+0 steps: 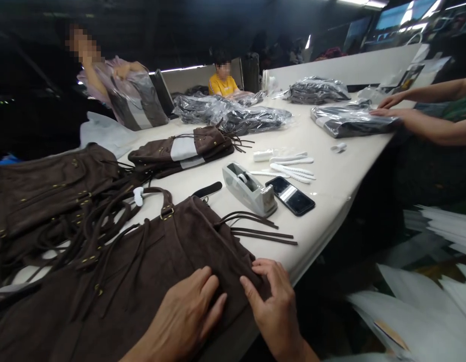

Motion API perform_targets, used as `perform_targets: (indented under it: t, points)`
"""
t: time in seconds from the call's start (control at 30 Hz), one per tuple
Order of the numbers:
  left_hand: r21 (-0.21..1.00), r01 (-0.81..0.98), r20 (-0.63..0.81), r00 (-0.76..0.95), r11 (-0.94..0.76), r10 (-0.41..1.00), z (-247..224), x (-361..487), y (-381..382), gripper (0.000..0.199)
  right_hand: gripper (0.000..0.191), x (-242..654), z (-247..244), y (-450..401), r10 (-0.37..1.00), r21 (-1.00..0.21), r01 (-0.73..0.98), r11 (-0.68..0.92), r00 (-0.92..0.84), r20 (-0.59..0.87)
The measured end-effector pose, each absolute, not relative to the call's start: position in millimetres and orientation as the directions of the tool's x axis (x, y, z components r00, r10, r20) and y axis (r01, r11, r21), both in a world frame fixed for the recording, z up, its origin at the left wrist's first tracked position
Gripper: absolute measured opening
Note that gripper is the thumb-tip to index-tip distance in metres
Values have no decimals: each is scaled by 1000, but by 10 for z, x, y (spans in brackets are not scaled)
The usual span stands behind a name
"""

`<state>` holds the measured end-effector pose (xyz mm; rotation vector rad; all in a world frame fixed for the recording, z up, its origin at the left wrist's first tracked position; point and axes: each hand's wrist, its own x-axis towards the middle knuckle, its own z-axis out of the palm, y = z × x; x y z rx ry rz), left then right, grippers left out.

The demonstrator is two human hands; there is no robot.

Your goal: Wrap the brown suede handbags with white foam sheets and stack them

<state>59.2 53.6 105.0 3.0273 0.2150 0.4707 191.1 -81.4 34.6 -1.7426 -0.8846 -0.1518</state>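
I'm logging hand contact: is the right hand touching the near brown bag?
Touching. The head view shows the right hand at the edge of the near brown bag, its thumb against the bag's surface with no gap showing.

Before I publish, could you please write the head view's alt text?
Left hand and right hand touch a brown bag on a white table; beyond lie a tape dispenser, a phone and plastic-wrapped bundles, with co-workers nearby.

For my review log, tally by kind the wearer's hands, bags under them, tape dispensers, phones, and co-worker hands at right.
Wearer's left hand, right hand: 2
Brown bag under them: 1
Tape dispenser: 1
Phone: 1
Co-worker hands at right: 2
Total: 7
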Motion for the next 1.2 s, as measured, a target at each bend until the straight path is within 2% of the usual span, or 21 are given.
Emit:
perform_targets:
  t: [0.1,0.17,0.2,0.27,0.3,0.37,0.47,0.57,0.6,0.67,0.73,0.77,0.83,0.9,1.0,1.07,1.13,1.2]
  points:
    - [219,128,430,877,-967,214,893,688,505,14,25,1956,523,-809,568,-787,596,-162,708,419]
    - [263,146,514,816,-954,266,795,646,503,9,39,1960,640,-785,625,-791,597,-133,670,400]
    - [278,178,540,784,-944,307,760,615,505,13,44,1962,684,-772,654,-792,605,-83,633,415]
    - [295,260,536,752,-919,385,719,572,520,32,46,1983,729,-759,710,-801,597,47,544,447]
    - [287,295,506,761,-911,406,710,567,532,45,45,2008,731,-763,743,-821,562,99,507,437]
    - [220,316,409,829,-923,382,700,590,565,62,45,2089,714,-787,833,-897,428,109,454,317]
    - [79,265,308,910,-961,276,689,655,618,69,47,2264,718,-833,918,-966,255,-46,391,60]
    - [-1,258,323,914,-966,244,675,683,654,70,46,2457,825,-789,949,-951,266,-158,306,-73]
    - [-17,263,340,909,-965,242,669,684,663,70,39,2519,876,-738,948,-931,320,-173,312,-68]
    - [-41,264,375,898,-964,230,655,680,674,71,28,2619,980,-577,912,-866,472,-166,407,47]
    - [-53,265,400,889,-963,223,636,677,676,71,28,2658,1061,-356,869,-819,556,-138,464,169]
    - [-54,271,412,883,-961,226,624,677,672,73,31,2647,1085,-235,879,-833,541,-115,446,169]
    - [-51,286,442,866,-957,235,594,677,658,77,39,2571,1094,-1,935,-910,403,-92,350,60]
    - [-43,308,472,845,-951,252,555,677,643,81,57,2462,1056,196,959,-969,211,-128,274,-67]
    - [-36,328,497,825,-944,268,496,682,643,86,88,2361,979,400,931,-981,-54,-188,308,-195]
    - [-48,330,512,819,-943,260,468,690,661,88,87,2363,970,482,915,-947,-244,-210,292,-279]
    - [-64,324,519,819,-944,246,452,698,681,87,71,2396,998,524,931,-864,-436,-250,137,-338]
    - [-50,315,525,816,-948,243,444,703,688,85,56,2434,1025,535,947,-773,-564,-291,-55,-316]
